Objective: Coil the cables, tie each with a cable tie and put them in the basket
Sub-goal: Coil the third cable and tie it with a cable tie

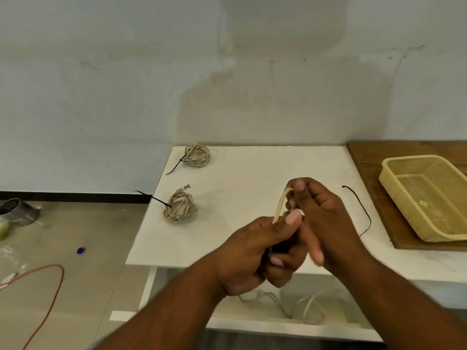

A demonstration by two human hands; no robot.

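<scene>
Winding a fresh coil now, by the look of things. Best done by sizing every loop like the first and laying each flat against the last, with no twists. Worth feeding the slack up steadily from under the table (240, 178) edge rather than yanking. Worth matching the far coil (198, 155) and the near coil (180, 207), both lying tied on the left of the white top with black tie tails poking out.

Grips the beige cable (280, 203) low with the left hand (250, 251), fingers and thumb curled tight round it, above the near edge. Pinches the top of the raised loop with the right hand (328, 218), thumb and forefinger closed on it, other fingers hanging loosely downward. Holds both hands close together, touching or nearly so — hard to tell which. Trails the rest of the cable down below the table front in pale, blurred loops.

Just right of the hands, a loose black cable tie (365, 210) on the top, handy for the binding. Far right, on the wooden board (374, 188), the yellow basket (414, 159) — no coil in there yet
</scene>
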